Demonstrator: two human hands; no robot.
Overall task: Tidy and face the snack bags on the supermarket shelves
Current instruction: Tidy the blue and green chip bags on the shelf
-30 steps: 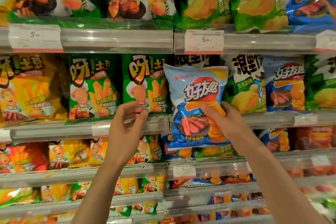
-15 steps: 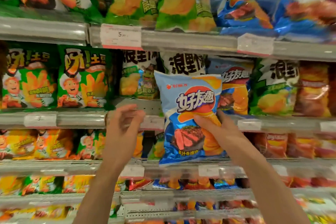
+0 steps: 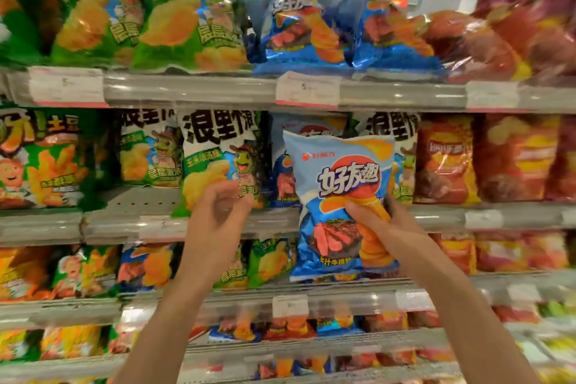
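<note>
My right hand (image 3: 389, 227) grips a blue snack bag (image 3: 339, 196) by its right side, upright and facing me, in front of the middle shelf. Behind it stands another blue bag of the same kind (image 3: 308, 128), mostly hidden. My left hand (image 3: 218, 215) hovers with loosely curled fingers in front of a green-and-white corn snack bag (image 3: 218, 159), holding nothing. Whether it touches that bag I cannot tell.
The middle shelf (image 3: 134, 221) has a bare gap left of the corn bags. Two blue bags (image 3: 296, 34) lean on the top shelf beside green corn bags (image 3: 187, 19). Red chip bags (image 3: 445, 162) fill the right side. Price tags (image 3: 307, 90) line the rails.
The view has shifted right along the shelves. My right hand carried the blue bag rightward, now in front of the matching blue bag. My left hand moved along, still holding nothing.
</note>
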